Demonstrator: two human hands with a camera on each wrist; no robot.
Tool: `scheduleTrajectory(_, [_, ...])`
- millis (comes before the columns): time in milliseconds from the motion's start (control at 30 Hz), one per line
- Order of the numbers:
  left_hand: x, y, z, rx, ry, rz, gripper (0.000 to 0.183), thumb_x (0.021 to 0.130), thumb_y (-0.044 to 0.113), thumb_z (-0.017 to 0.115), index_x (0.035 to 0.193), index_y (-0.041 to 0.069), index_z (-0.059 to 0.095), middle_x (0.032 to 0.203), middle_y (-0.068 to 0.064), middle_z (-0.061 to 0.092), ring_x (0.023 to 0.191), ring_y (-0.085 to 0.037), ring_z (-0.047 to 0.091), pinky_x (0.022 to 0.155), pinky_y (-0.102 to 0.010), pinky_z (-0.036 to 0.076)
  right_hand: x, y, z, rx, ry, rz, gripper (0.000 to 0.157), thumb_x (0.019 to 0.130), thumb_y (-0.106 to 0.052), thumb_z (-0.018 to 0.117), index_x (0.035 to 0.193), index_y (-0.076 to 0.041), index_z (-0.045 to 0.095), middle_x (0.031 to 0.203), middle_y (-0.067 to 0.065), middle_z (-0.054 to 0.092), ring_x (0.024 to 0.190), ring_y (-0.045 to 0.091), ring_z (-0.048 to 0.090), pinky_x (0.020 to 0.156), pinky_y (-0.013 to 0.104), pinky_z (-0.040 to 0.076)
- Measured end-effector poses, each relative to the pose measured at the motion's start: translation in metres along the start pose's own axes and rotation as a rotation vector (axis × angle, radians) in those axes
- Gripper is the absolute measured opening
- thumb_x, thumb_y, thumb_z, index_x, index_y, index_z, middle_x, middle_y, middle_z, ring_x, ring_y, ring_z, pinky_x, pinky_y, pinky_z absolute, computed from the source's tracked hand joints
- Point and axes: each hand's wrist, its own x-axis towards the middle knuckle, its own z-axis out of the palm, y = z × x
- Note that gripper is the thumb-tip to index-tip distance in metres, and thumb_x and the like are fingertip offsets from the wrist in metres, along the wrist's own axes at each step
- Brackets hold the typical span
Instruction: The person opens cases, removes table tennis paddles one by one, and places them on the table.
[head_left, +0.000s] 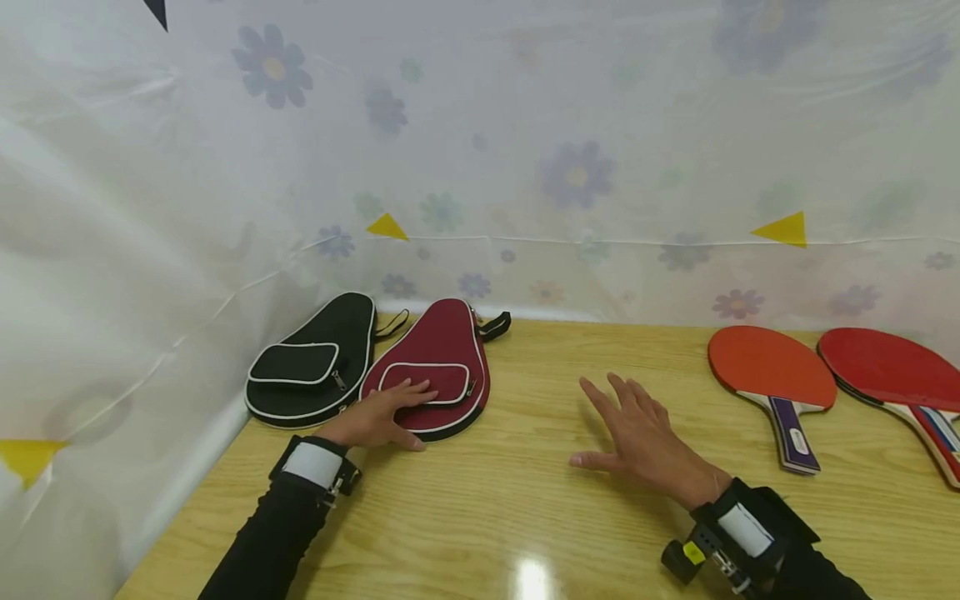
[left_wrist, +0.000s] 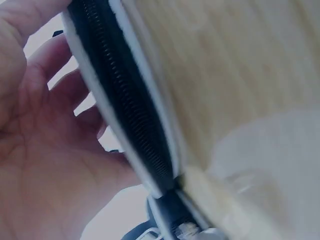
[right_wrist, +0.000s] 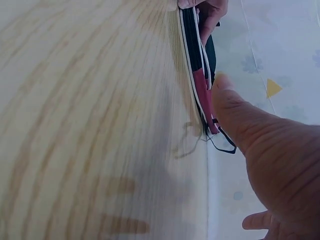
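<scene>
The red case [head_left: 438, 337] lies flat on the table [head_left: 480, 517], left of centre, with its front pocket [head_left: 453, 377] upward and its narrow end toward the curtain [head_left: 487, 125]; this placement appears to keep the pocket accessible. The left hand [head_left: 378, 415] rests over the pocket, fingers extended and thumb spread by the wide end, gripping nothing firmly; the contact probably steadies the case. The left wrist view shows the side zip [left_wrist: 127, 95] running beside the palm. The right hand [head_left: 645, 437] is held apart from the case above the table, fingers and thumb spread wide, holding nothing. The black case [head_left: 311, 362] lies close against the red case and restricts access from the left. At right, 2 rackets, 1 orange-faced racket [head_left: 772, 367] and 1 red-faced racket [head_left: 892, 367], lie side by side, handles toward the person, outside the space between the hands.
</scene>
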Motion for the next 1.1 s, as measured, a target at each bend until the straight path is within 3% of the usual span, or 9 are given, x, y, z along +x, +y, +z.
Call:
scheduleTrajectory(133, [-0.005,-0.004,-0.015,0.028,0.001,-0.016,0.074,0.089,0.023,0.078,0.152,0.006,0.045,0.16,-0.021,0.033,0.149,-0.045,0.022,0.113,-0.061,0.028,-0.001,-0.001,0.0,-0.012,0.005,-0.013,0.098,0.081,-0.049,0.081,0.156,-0.007,0.034,0.152,0.035,0.03,0.138,0.061,0.025,0.1,0.078,0.024])
scheduleTrajectory(167, [-0.008,-0.007,-0.022,0.01,0.013,-0.017,0.071,0.09,0.018,0.075,0.153,0.006,0.044,0.16,-0.021,0.032,0.147,-0.044,0.027,0.106,-0.057,0.039,-0.001,-0.002,0.0,-0.012,0.006,-0.015,0.098,0.081,-0.049,0.081,0.156,-0.007,0.034,0.152,0.035,0.03,0.138,0.061,0.026,0.1,0.078,0.024])
scheduleTrajectory(233, [-0.017,-0.011,-0.04,0.021,0.08,-0.023,0.068,0.091,0.006,0.069,0.154,0.007,0.042,0.16,-0.023,0.032,0.146,-0.044,0.028,0.095,-0.051,0.047,-0.002,-0.002,-0.001,-0.013,0.009,-0.02,0.097,0.082,-0.049,0.08,0.156,-0.007,0.034,0.152,0.035,0.03,0.138,0.061,0.025,0.1,0.078,0.024])
scheduleTrajectory(300, [-0.025,-0.019,-0.058,0.064,0.168,-0.032,0.071,0.086,-0.01,0.058,0.153,0.003,0.04,0.159,-0.027,0.03,0.146,-0.049,0.025,0.082,-0.048,0.047,-0.002,-0.002,-0.001,-0.012,0.01,-0.02,0.097,0.082,-0.049,0.08,0.157,-0.007,0.034,0.152,0.035,0.03,0.139,0.06,0.025,0.1,0.078,0.024])
scheduleTrajectory(433, [-0.033,-0.039,-0.08,0.286,0.268,-0.15,0.076,0.078,-0.017,0.052,0.151,-0.007,0.035,0.155,-0.036,0.029,0.143,-0.058,0.019,0.098,-0.064,0.04,-0.003,-0.003,-0.003,-0.007,0.009,-0.011,0.095,0.083,-0.048,0.079,0.157,-0.007,0.034,0.152,0.035,0.029,0.139,0.06,0.024,0.1,0.078,0.023])
scheduleTrajectory(533, [-0.035,-0.055,-0.084,0.423,0.269,-0.257,0.073,0.08,-0.014,0.059,0.149,-0.011,0.035,0.149,-0.038,0.036,0.138,-0.059,0.029,0.106,-0.074,0.024,-0.004,-0.004,-0.004,-0.004,0.007,-0.011,0.095,0.083,-0.047,0.08,0.156,-0.007,0.035,0.152,0.036,0.03,0.139,0.06,0.024,0.1,0.078,0.023])
scheduleTrajectory(633, [-0.036,-0.067,-0.083,0.515,0.308,-0.311,0.068,0.08,-0.011,0.069,0.142,-0.012,0.042,0.137,-0.037,0.046,0.128,-0.056,0.044,0.104,-0.07,0.033,-0.004,-0.004,-0.004,0.003,0.0,-0.014,0.095,0.084,-0.048,0.079,0.156,-0.007,0.035,0.153,0.036,0.029,0.139,0.061,0.024,0.102,0.077,0.022])
scheduleTrajectory(833, [-0.036,-0.079,-0.078,0.647,0.477,-0.225,0.048,0.072,-0.012,0.075,0.114,-0.013,0.052,0.109,-0.033,0.057,0.104,-0.05,0.057,0.094,-0.06,0.044,-0.004,-0.005,-0.005,-0.004,0.007,-0.01,0.094,0.083,-0.047,0.08,0.156,-0.007,0.035,0.153,0.036,0.029,0.14,0.06,0.024,0.103,0.076,0.021])
scheduleTrajectory(1100, [-0.043,-0.09,-0.078,0.698,0.605,-0.181,0.045,0.069,-0.013,0.073,0.109,-0.014,0.052,0.104,-0.033,0.056,0.1,-0.051,0.056,0.092,-0.061,0.044,-0.004,-0.005,-0.005,0.035,-0.017,0.005,0.093,0.084,-0.048,0.078,0.156,-0.007,0.035,0.154,0.035,0.026,0.141,0.059,0.021,0.103,0.076,0.019])
